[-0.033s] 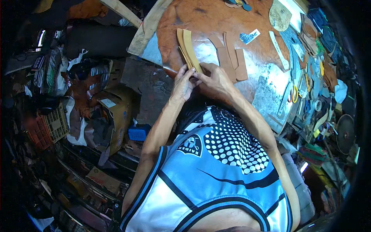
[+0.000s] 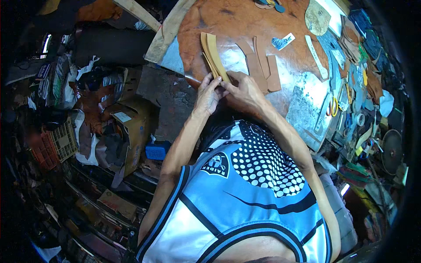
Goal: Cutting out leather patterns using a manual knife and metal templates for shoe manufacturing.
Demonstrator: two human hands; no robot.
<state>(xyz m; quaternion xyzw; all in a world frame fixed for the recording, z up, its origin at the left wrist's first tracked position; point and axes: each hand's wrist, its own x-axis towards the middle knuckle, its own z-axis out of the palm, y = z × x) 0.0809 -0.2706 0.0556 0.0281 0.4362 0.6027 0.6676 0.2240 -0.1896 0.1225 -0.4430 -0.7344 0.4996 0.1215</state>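
Both hands meet at the near edge of a large brown leather hide (image 2: 197,26). A small stack of curved tan leather strips (image 2: 214,55) is gripped at its near end, its far ends fanning slightly apart over the hide. My left hand (image 2: 208,95) is closed with thumb and fingers on the strips' lower left side. My right hand (image 2: 245,91) pinches the same end from the right; its fingertips are partly hidden. Just right of the strips lie several cut brown leather pieces (image 2: 258,70), some overlapping.
Pale marked templates (image 2: 283,41) rest farther right on the hide. Past them are a metal plate (image 2: 302,105), yellow-handled scissors (image 2: 334,107), a tape roll (image 2: 360,119) and heaped scraps. Left of the table stand a cardboard box (image 2: 133,131), a blue object (image 2: 157,150) and plastic crates (image 2: 65,139).
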